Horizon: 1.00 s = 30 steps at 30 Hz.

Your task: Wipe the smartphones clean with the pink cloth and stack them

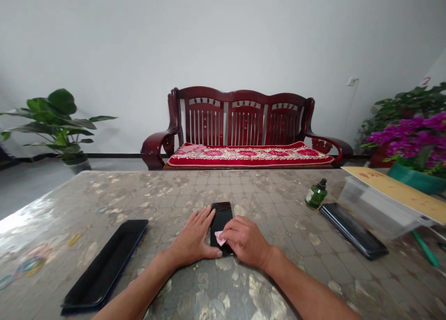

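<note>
A black phone (222, 217) lies face up in the middle of the patterned table (146, 194). My left hand (193, 238) rests flat along the phone's left edge, fingers stretched out, thumb against its near corner. My right hand (245, 241) is closed on a small pink cloth (220, 238) and presses it on the lower part of the phone's screen.
A black tablet (107, 263) lies at the near left, another dark tablet (352, 230) at the right. A small green bottle (316, 194) stands beside it. A clear plastic box (376, 208) with a yellow lid, flowers, rubber bands (28, 266) and a wooden bench (244, 129) surround the table.
</note>
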{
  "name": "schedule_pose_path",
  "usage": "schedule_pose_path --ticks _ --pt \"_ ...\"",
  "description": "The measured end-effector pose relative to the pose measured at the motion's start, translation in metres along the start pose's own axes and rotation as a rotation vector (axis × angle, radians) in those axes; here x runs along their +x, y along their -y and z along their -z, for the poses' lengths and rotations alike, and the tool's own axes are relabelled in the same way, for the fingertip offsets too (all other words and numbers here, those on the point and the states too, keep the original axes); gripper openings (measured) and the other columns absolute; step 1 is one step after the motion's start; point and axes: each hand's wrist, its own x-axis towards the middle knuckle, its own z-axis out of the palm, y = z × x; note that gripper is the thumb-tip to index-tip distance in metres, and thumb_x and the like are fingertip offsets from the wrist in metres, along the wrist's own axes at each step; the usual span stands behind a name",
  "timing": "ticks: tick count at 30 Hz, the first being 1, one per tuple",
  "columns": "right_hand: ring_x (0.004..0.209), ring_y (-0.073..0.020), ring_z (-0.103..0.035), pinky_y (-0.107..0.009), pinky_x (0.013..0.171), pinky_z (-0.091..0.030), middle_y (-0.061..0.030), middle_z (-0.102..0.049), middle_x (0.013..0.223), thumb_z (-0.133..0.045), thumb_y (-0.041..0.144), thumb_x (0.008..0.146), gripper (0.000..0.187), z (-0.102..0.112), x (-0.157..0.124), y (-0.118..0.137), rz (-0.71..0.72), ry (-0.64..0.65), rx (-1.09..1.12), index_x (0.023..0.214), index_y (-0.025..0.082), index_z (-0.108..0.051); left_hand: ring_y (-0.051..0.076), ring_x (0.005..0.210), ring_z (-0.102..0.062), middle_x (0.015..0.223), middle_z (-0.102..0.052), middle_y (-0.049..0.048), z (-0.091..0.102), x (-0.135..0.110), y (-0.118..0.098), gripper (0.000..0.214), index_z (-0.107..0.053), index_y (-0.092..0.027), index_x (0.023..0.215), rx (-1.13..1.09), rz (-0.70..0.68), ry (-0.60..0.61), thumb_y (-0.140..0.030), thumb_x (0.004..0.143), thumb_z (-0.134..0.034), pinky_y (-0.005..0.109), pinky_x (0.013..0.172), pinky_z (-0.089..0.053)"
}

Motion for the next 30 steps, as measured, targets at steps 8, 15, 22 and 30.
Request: schedule_pose_path --ticks 8,15,22,30 --pt "0.087 -0.0179 -0.054 -0.031 0.078 -0.038 -0.0023 -0.067 0.091 -0.055 0.019 0.097 0.015 -0.006 0.004 -0.007 -0.148 -0.042 -0.094 0.094 0.024 -0.069 0.038 0.145 -0.027 0.157 -0.027 0.0228 -0.003 -0.001 0.003 0.113 -0.030 -0.013 0.152 0.000 -0.026 -0.024 -0.076 0.066 -0.067 0.055 0.118 -0.021" --pt "0.087 -0.0193 -0.054 -0.033 0.078 -0.038 -0.0034 -0.067 0.089 -0.052 0.018 0.096 0.017 -0.003 -0.001 -0.001 -0.044 -0.019 -0.032 0.092 0.023 -0.069 0.037 0.144 -0.031 0.155 -0.032 0.0235 0.001 0.000 -0.002 0.108 -0.035 -0.013 0.150 -0.004 -0.022 -0.017 -0.073 0.067 -0.070 0.055 0.117 -0.022" --pt "0.089 -0.0193 -0.053 -0.033 0.079 -0.038 -0.0028 -0.067 0.093 -0.056 0.018 0.095 0.014 -0.009 0.000 -0.007 -0.156 -0.062 -0.055 0.094 0.024 -0.069 0.039 0.144 -0.030 0.155 -0.032 0.0230 0.001 -0.001 0.000 0.117 -0.030 -0.014 0.153 -0.016 -0.088 -0.024 -0.085 0.064 -0.061 0.056 0.117 -0.019" --pt "0.088 -0.0193 -0.053 -0.032 0.079 -0.039 -0.0039 -0.067 0.091 -0.053 0.016 0.096 0.017 -0.009 0.000 -0.006 -0.122 -0.087 -0.094 0.097 0.023 -0.069 0.039 0.146 -0.023 0.158 -0.022 0.0258 0.002 -0.003 -0.004 0.125 -0.026 -0.009 0.153 -0.008 -0.065 0.040 -0.088 0.063 -0.058 0.056 0.119 -0.015"
